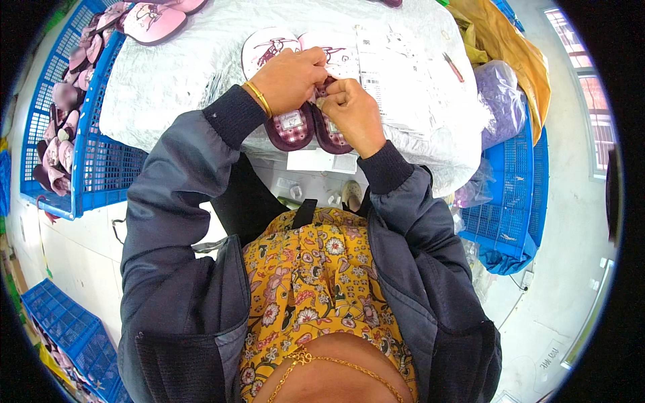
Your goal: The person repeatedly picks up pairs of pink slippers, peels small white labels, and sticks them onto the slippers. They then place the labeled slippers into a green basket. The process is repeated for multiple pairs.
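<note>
So, textures: the slippers look like soft matt cloth to us, with checked fabric inside and a plush-looking dark edge. We've got crinkly, shiny plastic film as the table cover, and the sheets on it look like thin, smooth paper. The blue crate on the left is hard meshed plastic. The jacket reads to us as smooth cloth with a slight sheen, its cuffs matt ribbed knit. Matt printed cloth for the shirt; polished gold-coloured metal for the bracelet.
</note>
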`<action>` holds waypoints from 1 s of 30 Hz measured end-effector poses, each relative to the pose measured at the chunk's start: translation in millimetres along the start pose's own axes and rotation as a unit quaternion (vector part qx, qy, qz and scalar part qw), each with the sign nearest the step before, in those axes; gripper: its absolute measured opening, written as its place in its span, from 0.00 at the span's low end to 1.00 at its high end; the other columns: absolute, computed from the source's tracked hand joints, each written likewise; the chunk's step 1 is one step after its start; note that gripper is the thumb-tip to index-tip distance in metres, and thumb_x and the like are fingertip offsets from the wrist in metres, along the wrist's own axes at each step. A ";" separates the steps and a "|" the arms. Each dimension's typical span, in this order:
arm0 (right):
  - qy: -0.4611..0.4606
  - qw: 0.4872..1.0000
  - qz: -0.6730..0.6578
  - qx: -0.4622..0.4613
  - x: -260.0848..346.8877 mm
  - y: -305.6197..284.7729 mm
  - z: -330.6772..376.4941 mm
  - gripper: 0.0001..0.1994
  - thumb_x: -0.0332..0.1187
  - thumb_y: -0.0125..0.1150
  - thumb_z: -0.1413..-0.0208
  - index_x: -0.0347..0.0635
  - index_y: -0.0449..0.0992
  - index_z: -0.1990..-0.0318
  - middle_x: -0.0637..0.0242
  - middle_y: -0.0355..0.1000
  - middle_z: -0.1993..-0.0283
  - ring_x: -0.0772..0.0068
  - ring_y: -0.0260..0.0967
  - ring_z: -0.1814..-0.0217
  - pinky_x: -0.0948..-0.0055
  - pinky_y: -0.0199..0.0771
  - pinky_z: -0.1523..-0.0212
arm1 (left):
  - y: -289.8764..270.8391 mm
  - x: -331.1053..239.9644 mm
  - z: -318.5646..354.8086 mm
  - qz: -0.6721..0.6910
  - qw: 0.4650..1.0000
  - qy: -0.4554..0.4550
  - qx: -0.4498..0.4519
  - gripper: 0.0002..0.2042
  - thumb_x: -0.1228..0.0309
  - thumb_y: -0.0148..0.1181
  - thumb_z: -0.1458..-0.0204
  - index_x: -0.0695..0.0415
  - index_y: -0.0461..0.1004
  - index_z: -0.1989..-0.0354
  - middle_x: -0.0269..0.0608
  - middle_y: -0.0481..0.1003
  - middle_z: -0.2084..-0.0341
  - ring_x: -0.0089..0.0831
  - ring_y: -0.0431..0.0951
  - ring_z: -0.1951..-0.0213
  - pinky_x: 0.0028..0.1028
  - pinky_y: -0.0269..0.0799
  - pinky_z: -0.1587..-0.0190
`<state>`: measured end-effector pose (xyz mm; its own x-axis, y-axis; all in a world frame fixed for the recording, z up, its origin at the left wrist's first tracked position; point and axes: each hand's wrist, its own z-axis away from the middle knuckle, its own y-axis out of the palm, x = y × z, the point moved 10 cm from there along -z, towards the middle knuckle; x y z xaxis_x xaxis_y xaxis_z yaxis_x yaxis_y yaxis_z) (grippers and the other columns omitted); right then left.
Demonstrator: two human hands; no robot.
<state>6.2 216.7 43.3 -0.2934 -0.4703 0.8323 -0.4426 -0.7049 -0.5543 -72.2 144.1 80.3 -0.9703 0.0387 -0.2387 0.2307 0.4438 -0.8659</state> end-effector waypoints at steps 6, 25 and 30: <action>0.060 0.994 -0.080 0.037 -8.0 4.9 1.4 0.13 0.25 0.60 0.45 0.30 0.71 0.53 0.61 0.75 0.65 0.76 0.73 0.69 0.77 0.76 0.67 | -0.5 -10.3 -8.7 -0.020 0.998 0.047 0.040 0.09 0.75 0.63 0.56 0.60 0.75 0.64 0.44 0.70 0.62 0.43 0.78 0.60 0.37 0.75 0.59; -0.015 0.940 -0.337 0.051 18.4 15.3 5.6 0.04 0.27 0.58 0.38 0.38 0.74 0.59 0.72 0.73 0.67 0.83 0.68 0.66 0.82 0.69 0.65 | -80.6 -18.3 10.4 0.034 0.994 0.034 -0.099 0.07 0.77 0.59 0.51 0.57 0.74 0.63 0.42 0.73 0.54 0.43 0.75 0.53 0.35 0.72 0.51; -0.053 0.959 -0.274 0.037 18.7 16.7 4.7 0.08 0.25 0.62 0.43 0.39 0.72 0.57 0.71 0.73 0.70 0.82 0.69 0.69 0.79 0.69 0.67 | -89.7 -6.1 37.8 0.015 0.990 -0.025 -0.138 0.02 0.75 0.60 0.51 0.54 0.78 0.71 0.38 0.74 0.54 0.41 0.73 0.49 0.37 0.68 0.47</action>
<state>-2.7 193.6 49.5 0.0569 -0.0664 0.9962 -0.4437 -0.8955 -0.0344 -84.3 70.2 142.8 -0.9567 0.0145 -0.2907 0.2249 0.6709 -0.7067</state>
